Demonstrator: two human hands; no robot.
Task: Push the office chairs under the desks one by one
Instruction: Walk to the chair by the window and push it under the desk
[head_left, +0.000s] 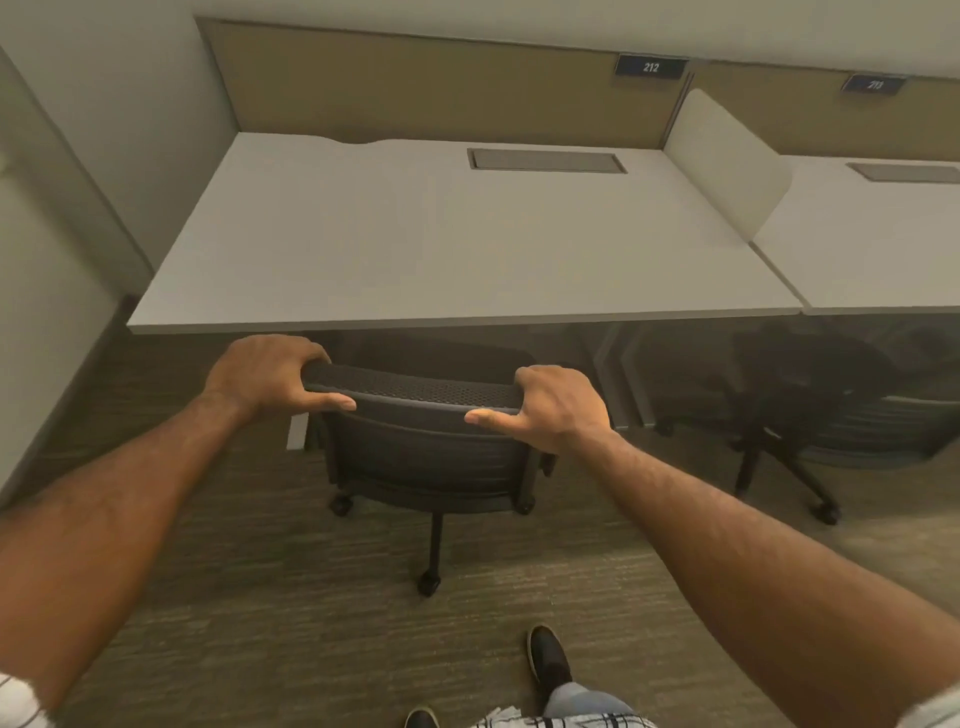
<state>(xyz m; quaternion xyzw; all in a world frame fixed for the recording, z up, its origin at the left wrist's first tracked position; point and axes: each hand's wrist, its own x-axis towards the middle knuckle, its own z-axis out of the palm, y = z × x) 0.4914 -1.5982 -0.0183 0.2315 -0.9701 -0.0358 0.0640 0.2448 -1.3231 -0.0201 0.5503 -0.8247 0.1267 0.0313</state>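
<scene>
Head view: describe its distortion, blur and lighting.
Head view: wide-angle bending curves the white desk edges; the second black office chair at right is blurred in shadow; the gripped black mesh-backed chair stays fairly sharp; light is dim, even, glare-free.

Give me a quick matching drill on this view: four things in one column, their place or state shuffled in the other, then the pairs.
Things:
1. left hand
2. right hand
3. second chair
4. sign 212

Places or states:
A. on the panel behind the near desk
B. grips the left end of the near chair's backrest
C. under the neighbouring desk, nobody touching it
D. grips the right end of that backrest

Pairs: 1-B, 2-D, 3-C, 4-A
</scene>
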